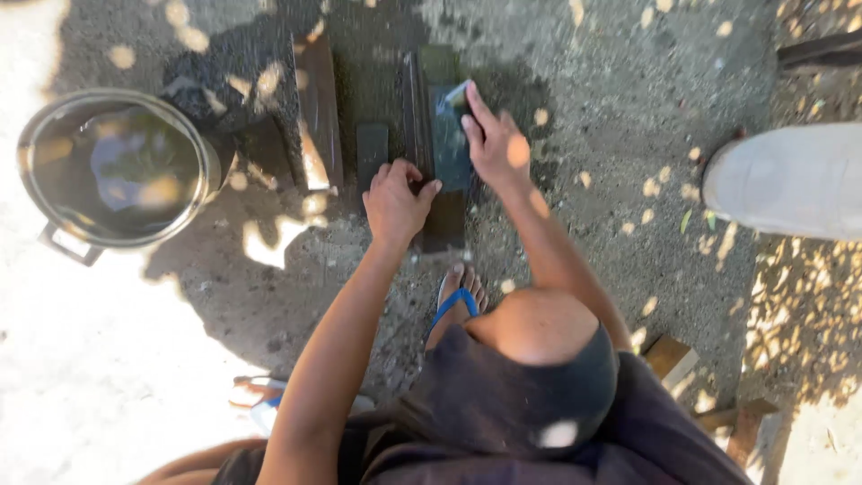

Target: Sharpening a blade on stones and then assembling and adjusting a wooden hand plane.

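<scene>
A long dark slab (446,220) lies on the ground in front of me, its top wet and shiny. My left hand (393,202) curls over the slab's near left edge and grips it. My right hand (494,144) reaches further along the slab, fingers pressing a small pale flat piece (455,93) down onto the wet surface. What the pale piece is I cannot tell. My foot in a blue-strapped sandal (456,301) rests just below the slab's near end.
A round metal pot (47,235) holding dark water stands at the left. A brown wooden plank (319,108) and a small dark block (371,153) lie left of the slab. Another person's light-trousered leg (790,180) enters from the right. Wood offcuts (672,357) lie at lower right.
</scene>
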